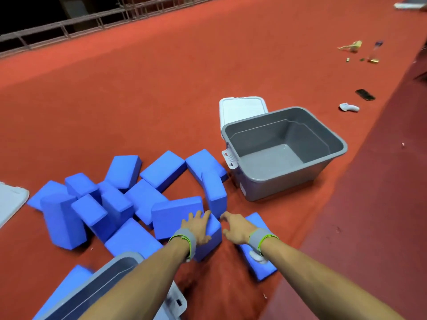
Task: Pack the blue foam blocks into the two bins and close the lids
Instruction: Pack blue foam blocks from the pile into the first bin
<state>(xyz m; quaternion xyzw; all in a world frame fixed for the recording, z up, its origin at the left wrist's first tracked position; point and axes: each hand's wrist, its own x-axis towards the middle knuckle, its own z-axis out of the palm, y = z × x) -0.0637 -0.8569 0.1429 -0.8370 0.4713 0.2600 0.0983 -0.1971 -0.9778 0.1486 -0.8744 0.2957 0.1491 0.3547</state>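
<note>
Head view is showing the red floor (161,88), where an empty grey bin (286,144) is sitting with its long axis running left-right. Blue foam blocks (129,199) are lying scattered left of it. Left hand (198,225) is resting flat on one block (208,236), its grip spread; right hand (238,229) is hovering with grip apart.

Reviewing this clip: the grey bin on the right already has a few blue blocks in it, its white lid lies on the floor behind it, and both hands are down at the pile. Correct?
Not quite. The head view shows the grey bin empty, with no blue blocks inside. The rest holds: its white lid lies behind it, and the left hand and right hand are at the pile.
</note>
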